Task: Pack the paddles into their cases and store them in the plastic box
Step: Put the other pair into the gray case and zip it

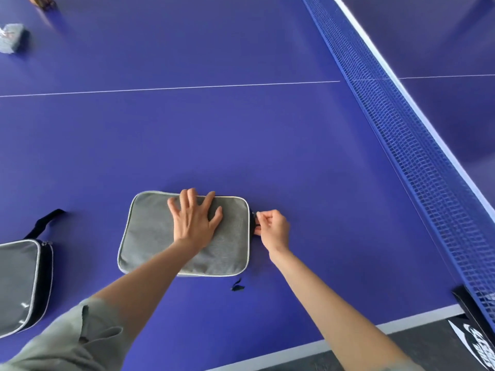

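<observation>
Purple ping-pong counter (241, 135): left hand (194, 218) flat, fingers spread, presses grey fabric paddle case (150, 236); right hand (273, 230) pinches black zipper pull (254, 218) at three o'clock; zipping likely continues.

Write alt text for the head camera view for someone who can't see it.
A left hand presses flat on a grey paddle case lying on a blue table tennis table, while the right hand pinches the zipper pull at its right edge. A second case lies left.

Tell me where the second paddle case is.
In the head view, the second case lies at the left edge, on the blue table, left of the pressed case.
</observation>
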`<control>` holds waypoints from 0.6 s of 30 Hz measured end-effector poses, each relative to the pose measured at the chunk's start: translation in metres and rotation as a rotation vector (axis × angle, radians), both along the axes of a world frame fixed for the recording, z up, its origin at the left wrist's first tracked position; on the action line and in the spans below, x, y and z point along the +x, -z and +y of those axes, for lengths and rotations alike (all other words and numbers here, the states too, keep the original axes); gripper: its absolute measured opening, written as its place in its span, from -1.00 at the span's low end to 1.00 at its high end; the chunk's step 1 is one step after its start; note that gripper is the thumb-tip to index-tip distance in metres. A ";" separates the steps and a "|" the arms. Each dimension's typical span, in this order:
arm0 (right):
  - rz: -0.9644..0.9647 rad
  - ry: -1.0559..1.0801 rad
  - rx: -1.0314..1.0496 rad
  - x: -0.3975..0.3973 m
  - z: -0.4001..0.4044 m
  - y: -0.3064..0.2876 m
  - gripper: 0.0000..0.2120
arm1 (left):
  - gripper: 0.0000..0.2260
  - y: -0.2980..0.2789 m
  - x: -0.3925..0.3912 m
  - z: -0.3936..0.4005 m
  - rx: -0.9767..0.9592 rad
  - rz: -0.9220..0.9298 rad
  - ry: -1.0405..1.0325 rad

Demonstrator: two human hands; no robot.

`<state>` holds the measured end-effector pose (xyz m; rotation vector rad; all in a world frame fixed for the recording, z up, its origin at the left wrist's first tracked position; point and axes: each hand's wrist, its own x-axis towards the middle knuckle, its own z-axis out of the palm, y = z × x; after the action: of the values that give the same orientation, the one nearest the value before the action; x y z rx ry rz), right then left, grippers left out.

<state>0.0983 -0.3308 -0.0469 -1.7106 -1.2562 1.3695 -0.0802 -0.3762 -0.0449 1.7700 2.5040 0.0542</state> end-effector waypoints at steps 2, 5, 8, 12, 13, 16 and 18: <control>-0.111 -0.116 0.066 -0.014 0.018 0.002 -0.85 | -0.46 0.001 0.004 -0.014 -0.017 -0.056 -0.164; -0.216 -0.266 0.155 -0.034 0.032 0.003 -0.81 | -0.50 0.001 0.010 -0.033 0.046 -0.091 -0.010; -0.224 -0.359 0.186 -0.037 0.037 0.000 -0.82 | -0.52 0.001 0.010 -0.041 0.082 -0.073 0.211; -0.206 -0.497 0.222 -0.020 0.048 0.003 -0.88 | -0.52 0.003 0.010 -0.041 0.039 -0.081 0.164; -0.223 -0.535 0.260 -0.016 0.050 0.003 -0.89 | -0.52 0.003 0.009 -0.041 0.033 -0.087 0.161; -0.284 -0.640 0.377 -0.005 0.048 0.002 -0.87 | -0.52 0.004 0.009 -0.041 0.027 -0.083 0.150; -0.299 -0.655 0.387 0.005 0.038 0.002 -0.85 | -0.52 0.005 0.009 -0.041 0.029 -0.074 0.151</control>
<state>0.1036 -0.2926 -0.0492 -1.3080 -2.2259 1.1042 -0.0711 -0.4177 -0.0497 1.9244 2.3236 0.1449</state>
